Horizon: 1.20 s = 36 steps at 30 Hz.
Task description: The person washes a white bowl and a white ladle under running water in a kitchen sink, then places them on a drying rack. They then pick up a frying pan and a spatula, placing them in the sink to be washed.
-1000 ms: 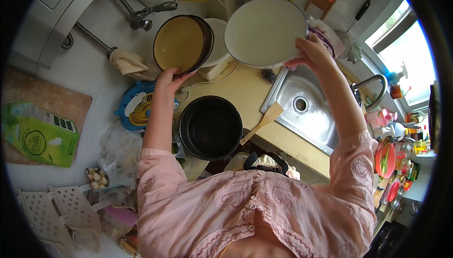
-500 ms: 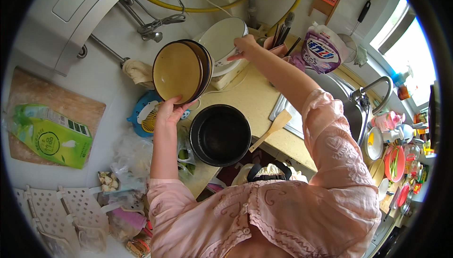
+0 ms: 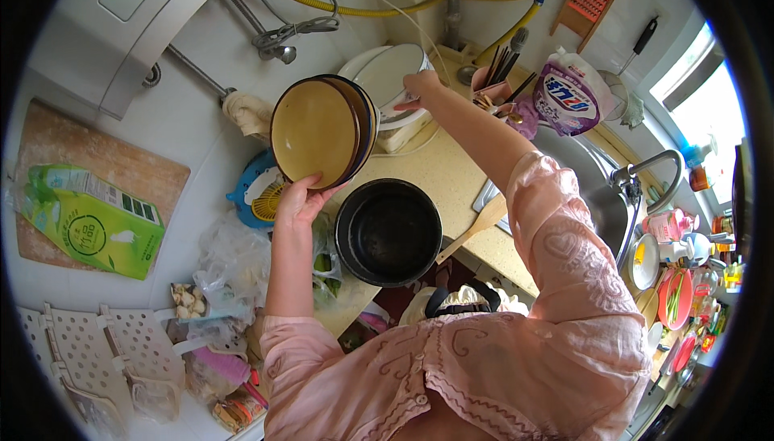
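Observation:
My left hand [image 3: 300, 203] is closed on the lower edge of a stack of bowls [image 3: 316, 131], yellowish inside with dark rims. The stack is tipped on its side, its hollow facing me. My right hand [image 3: 421, 90] reaches to the back of the counter, fingers closed at the rim of a white basin [image 3: 387, 76]. Another white rim [image 3: 352, 62] shows behind that basin. A black pot [image 3: 389, 233] stands below the bowls, apart from both hands; no contents can be made out in it.
A wooden spatula [image 3: 476, 227] lies right of the pot, near the sink [image 3: 576, 163]. Chopsticks stand in a pink holder [image 3: 493, 90] beside a purple-and-white detergent bag [image 3: 568, 94]. Left are a blue-and-yellow basket [image 3: 260, 191], plastic bags [image 3: 230, 260] and a cutting board [image 3: 52, 131].
The white basin is tilted differently under my right hand, and a second white rim now shows behind it. My left hand keeps hold of the bowls. The whole view has shifted slightly.

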Available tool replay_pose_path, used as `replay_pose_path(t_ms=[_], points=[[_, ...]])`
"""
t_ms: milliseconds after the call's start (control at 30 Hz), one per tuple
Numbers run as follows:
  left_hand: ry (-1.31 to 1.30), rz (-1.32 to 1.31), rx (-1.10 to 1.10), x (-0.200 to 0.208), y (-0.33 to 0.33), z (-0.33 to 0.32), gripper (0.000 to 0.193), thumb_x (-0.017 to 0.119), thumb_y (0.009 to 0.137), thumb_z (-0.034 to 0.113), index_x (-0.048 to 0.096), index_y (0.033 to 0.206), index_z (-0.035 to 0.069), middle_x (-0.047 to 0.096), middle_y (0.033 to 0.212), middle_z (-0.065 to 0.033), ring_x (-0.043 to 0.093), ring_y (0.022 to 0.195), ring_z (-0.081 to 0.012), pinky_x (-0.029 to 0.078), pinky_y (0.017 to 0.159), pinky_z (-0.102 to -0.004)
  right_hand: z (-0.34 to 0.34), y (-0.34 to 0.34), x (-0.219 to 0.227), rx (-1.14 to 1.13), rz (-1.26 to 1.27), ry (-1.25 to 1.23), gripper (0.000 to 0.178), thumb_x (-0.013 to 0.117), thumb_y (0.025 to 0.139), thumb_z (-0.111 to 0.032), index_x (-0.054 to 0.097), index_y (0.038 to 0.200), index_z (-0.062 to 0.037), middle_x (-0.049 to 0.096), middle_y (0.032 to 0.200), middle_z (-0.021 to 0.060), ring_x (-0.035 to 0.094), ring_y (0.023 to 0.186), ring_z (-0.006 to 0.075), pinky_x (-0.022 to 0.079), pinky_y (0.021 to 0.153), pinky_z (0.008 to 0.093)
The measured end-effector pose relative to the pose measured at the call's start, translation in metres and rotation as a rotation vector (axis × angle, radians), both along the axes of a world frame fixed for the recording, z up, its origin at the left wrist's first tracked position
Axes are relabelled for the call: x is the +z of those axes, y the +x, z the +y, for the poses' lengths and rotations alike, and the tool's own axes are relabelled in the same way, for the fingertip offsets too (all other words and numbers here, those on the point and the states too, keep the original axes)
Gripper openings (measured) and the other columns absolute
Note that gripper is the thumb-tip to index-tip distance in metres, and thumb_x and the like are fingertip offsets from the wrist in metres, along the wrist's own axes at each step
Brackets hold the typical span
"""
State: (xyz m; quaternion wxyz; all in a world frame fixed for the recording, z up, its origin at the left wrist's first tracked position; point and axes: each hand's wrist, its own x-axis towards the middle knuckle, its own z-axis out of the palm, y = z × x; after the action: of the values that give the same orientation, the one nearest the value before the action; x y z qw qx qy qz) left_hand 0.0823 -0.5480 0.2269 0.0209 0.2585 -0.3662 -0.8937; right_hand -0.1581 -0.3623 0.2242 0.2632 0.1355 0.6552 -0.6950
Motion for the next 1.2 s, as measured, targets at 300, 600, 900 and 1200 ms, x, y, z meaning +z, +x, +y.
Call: replay_pose_path(t_ms=[300, 600, 900, 1200], points=[[0.024, -0.001, -0.018, -0.009, -0.009, 0.0, 0.041, 0.045, 0.082, -0.008, 0.038, 0.122, -0.002, 0.043, 0.123, -0.022, 0.043, 0.114, -0.0388, 0.043, 0.091, -0.0571, 0.018, -0.032, -0.041, 0.474, 0.379, 0.625, 0.027, 0.051, 0.079, -0.023, 0.064, 0.076, 0.0005, 0.061, 0.057, 0.0092, 0.058, 0.042, 0.0253, 0.052, 0.043, 0.0326], [-0.005, -0.038, -0.026, 0.0, -0.025, 0.01, 0.036, 0.044, 0.083, -0.007, 0.039, 0.119, -0.006, 0.043, 0.122, -0.0233, 0.045, 0.112, -0.0398, 0.044, 0.089, -0.0577, 0.007, -0.027, -0.069, 0.967, 0.755, 1.181, 0.03, 0.046, 0.086, -0.027, 0.064, 0.077, -0.005, 0.061, 0.062, 0.0122, 0.06, 0.059, 0.0283, 0.05, 0.07, 0.039], [0.005, -0.037, -0.126, 0.002, -0.095, 0.017, 0.032, 0.042, 0.084, -0.006, 0.039, 0.116, -0.009, 0.044, 0.119, -0.027, 0.047, 0.108, -0.0424, 0.047, 0.086, -0.0582, 0.05, 0.009, 0.002, 0.232, 0.586, 0.132, 0.056, 0.041, 0.087, -0.051, 0.049, 0.122, -0.0074, 0.06, 0.102, 0.0157, 0.057, 0.099, 0.0272, 0.048, 0.077, 0.0355], [-0.032, -0.183, -0.237, 0.003, -0.169, 0.018, 0.026, 0.043, 0.083, -0.006, 0.043, 0.109, -0.011, 0.045, 0.114, -0.0297, 0.05, 0.103, -0.0446, 0.049, 0.08, -0.0596, 0.043, -0.008, 0.001, 0.272, 0.537, 0.158, 0.08, 0.043, 0.081, -0.06, 0.028, 0.136, -0.0045, 0.039, 0.132, 0.019, 0.037, 0.124, 0.0303, 0.037, 0.096, 0.0413]])
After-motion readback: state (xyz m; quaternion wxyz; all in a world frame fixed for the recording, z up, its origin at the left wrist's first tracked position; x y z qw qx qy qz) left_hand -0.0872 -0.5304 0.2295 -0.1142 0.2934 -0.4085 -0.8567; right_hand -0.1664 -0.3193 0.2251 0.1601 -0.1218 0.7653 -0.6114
